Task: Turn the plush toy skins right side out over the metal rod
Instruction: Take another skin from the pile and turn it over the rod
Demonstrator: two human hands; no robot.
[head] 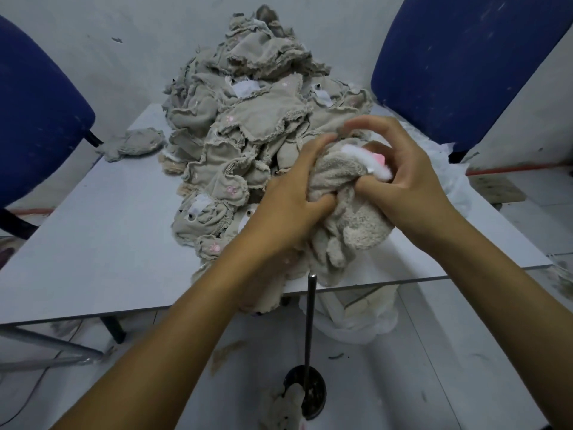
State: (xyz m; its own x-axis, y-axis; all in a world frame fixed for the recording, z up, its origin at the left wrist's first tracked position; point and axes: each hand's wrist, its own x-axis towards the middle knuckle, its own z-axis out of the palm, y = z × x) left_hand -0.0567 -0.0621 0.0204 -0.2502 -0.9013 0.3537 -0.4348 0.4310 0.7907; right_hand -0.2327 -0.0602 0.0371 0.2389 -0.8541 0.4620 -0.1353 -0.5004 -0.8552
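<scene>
Head view: both hands bunch one fuzzy beige plush skin [347, 218], left hand [288, 209] and right hand [400, 169] gripping it, white-pink lining showing. Looks mid-flip. The thin dark metal rod [311, 308] stands just below the hands, so next it probably gets pushed down onto the tip.

the white table [93, 243] carries a tall pile of inside-out skins [248, 119] heaped from its middle toward the far edge. 1 separate skin [133, 144] lies flat to the left of the pile, apart from it. the light floor [434, 367] bears the round dark base [305, 395] of the upright metal rod [310, 321], with a fuzzy beige skin [283, 411] against that base.
</scene>
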